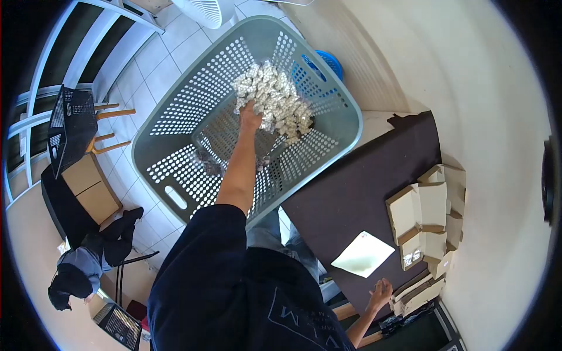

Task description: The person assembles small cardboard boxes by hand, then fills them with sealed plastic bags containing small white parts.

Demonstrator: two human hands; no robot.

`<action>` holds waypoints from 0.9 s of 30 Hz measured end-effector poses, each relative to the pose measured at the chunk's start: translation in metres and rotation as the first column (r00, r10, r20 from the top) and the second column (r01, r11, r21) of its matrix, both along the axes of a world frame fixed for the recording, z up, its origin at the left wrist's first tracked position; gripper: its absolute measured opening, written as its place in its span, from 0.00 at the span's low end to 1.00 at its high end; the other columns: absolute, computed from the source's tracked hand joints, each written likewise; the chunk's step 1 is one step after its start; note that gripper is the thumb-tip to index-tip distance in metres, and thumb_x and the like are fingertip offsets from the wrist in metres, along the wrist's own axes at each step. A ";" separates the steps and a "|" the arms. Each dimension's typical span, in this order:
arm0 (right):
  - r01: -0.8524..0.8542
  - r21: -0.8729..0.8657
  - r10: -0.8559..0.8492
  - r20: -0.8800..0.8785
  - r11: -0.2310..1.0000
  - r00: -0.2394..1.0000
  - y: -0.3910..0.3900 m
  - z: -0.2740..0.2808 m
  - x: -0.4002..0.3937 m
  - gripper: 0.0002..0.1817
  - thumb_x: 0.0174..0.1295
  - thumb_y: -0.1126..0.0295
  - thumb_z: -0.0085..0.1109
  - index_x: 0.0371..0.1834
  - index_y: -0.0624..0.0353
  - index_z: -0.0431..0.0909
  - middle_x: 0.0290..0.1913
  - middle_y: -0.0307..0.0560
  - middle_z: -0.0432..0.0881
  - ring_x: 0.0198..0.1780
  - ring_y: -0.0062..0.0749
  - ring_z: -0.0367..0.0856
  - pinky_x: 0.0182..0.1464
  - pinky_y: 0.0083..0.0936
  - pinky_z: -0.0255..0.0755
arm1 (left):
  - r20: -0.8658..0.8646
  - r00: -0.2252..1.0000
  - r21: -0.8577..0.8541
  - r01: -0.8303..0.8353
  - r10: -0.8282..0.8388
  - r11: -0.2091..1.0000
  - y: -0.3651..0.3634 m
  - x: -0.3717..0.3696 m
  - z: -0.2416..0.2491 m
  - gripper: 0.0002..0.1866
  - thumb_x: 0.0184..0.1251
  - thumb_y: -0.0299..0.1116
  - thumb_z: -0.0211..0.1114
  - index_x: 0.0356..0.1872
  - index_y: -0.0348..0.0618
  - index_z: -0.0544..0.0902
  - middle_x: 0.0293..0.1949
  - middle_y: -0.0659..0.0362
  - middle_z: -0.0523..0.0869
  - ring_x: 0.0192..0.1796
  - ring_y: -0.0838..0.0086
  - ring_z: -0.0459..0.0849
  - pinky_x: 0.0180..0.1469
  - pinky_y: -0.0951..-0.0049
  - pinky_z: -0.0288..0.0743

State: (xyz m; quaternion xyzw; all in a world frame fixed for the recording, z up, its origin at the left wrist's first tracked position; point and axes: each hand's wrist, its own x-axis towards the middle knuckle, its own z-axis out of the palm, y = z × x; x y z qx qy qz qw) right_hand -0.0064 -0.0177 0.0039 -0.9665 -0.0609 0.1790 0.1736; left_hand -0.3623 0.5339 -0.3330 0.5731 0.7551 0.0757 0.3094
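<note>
My left hand (250, 117) reaches down into a large grey-green plastic laundry basket (149, 143). It touches the edge of a heap of small, crumpled, whitish-silver pieces (278, 102) that look like wrapped packets. Its fingertips are lost among the pieces, so whether they grip one cannot be seen. My right hand (380, 294) is off to the lower right, over the edge of the dark table, its fingers loosely bent and apart with nothing between them. Nearest to it are a white sheet of paper (363, 254) and folded cardboard boxes (418, 295).
The dark-covered table (357, 193) runs along the wall on my right, with open cardboard boxes (421, 207) on it. Behind the basket stand a blue basket (331, 63) and a white fan (205, 10). At left are a dark crate (73, 126) on a stool and another person (88, 263).
</note>
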 end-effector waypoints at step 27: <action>0.012 0.806 0.537 -0.404 0.591 0.741 0.198 0.032 -0.034 0.12 0.65 0.75 0.61 0.50 0.65 0.79 0.48 0.48 0.82 0.45 0.28 0.82 0.43 0.25 0.79 | 0.982 -0.009 -0.189 0.013 0.189 0.982 -0.173 0.038 0.312 0.12 0.73 0.26 0.57 0.52 0.31 0.77 0.42 0.52 0.84 0.39 0.69 0.83 0.44 0.70 0.81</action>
